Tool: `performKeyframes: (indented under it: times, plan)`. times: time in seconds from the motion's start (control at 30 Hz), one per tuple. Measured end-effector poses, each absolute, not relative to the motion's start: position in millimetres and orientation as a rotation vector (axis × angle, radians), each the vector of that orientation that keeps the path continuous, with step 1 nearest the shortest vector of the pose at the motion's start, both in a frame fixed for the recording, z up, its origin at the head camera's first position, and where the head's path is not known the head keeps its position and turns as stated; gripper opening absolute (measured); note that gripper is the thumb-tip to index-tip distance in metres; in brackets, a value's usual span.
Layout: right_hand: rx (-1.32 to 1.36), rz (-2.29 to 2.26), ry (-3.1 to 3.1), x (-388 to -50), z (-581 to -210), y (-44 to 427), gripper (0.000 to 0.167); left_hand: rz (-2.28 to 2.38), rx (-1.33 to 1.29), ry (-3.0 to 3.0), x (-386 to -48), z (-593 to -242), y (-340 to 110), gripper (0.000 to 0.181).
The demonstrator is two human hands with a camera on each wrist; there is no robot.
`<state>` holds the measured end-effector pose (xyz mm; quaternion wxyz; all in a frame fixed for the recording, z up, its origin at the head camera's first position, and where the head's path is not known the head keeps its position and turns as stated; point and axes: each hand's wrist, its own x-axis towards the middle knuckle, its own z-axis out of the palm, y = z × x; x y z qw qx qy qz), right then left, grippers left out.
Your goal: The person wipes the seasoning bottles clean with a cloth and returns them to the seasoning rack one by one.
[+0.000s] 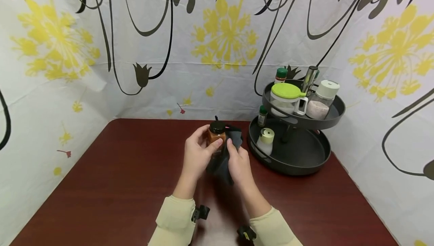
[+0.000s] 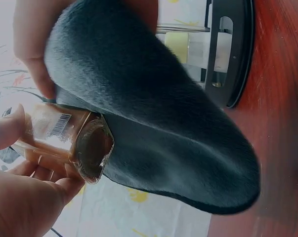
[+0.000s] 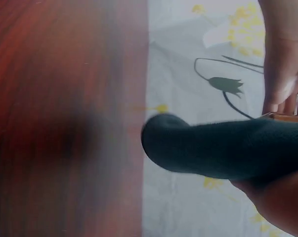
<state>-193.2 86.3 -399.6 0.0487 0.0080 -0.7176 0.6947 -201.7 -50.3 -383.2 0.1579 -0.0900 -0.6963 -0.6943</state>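
My left hand point(image 1: 197, 149) grips a small glass spice jar point(image 1: 215, 133) with a black lid and orange-brown contents, held above the table. In the left wrist view the jar point(image 2: 60, 133) shows a barcode label and its clear base. A dark grey cloth point(image 1: 221, 165) hangs from my right hand point(image 1: 240, 163), which pinches it against the jar's right side. The cloth point(image 2: 153, 128) drapes loosely in the left wrist view. The right wrist view shows the cloth point(image 3: 218, 145) covering most of the jar, with only a sliver of it visible.
A two-tier black turntable rack point(image 1: 291, 168) stands at the right on the dark red table point(image 1: 118, 185). It holds a green-lidded container point(image 1: 287, 91), a white-capped jar point(image 1: 322, 101), a shaker point(image 1: 266, 141) and small green-capped bottles point(image 1: 262, 116). A patterned cloth wall point(image 1: 135, 103) surrounds the table.
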Motion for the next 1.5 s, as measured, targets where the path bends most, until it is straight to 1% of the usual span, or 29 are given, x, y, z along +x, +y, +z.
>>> performKeyframes:
  times: [0.17,0.33,0.4,0.57,0.67,0.97,1.1,1.2,1.3,1.5]
  plan:
    - [0.045,2.111,-2.15,-191,-388,88,0.05,-1.983,-0.281,-1.987,-201,-382,-50,0.053]
    - [0.18,2.034,-2.033,-180,-369,88,0.054,-1.959,-0.297,-1.992,-197,-383,-50,0.051]
    - [0.194,2.028,-2.036,-176,-371,86,0.054,-1.97,-0.284,-1.983,-194,-383,-51,0.05]
    - [0.073,2.094,-2.126,-173,-395,85,0.051,-1.979,-0.299,-1.969,-188,-380,-54,0.051]
    - [0.034,2.133,-2.151,-169,-399,88,0.049,-1.965,-0.317,-1.97,-186,-377,-54,0.053]
    - [0.221,2.07,-1.978,-150,-358,95,0.05,-1.992,-0.341,-1.964,-172,-382,-50,0.05]
    - [0.202,2.049,-2.028,-145,-369,89,0.05,-1.985,-0.33,-1.928,-167,-384,-53,0.049]
    - [0.146,2.05,-2.108,-147,-386,85,0.049,-1.976,-0.323,-1.907,-165,-384,-56,0.05]
    - [0.119,2.039,-2.163,-151,-393,85,0.048,-1.974,-0.33,-1.906,-166,-385,-58,0.051]
    - [0.149,2.075,-2.05,-151,-374,88,0.048,-1.965,-0.349,-1.96,-169,-391,-55,0.05]
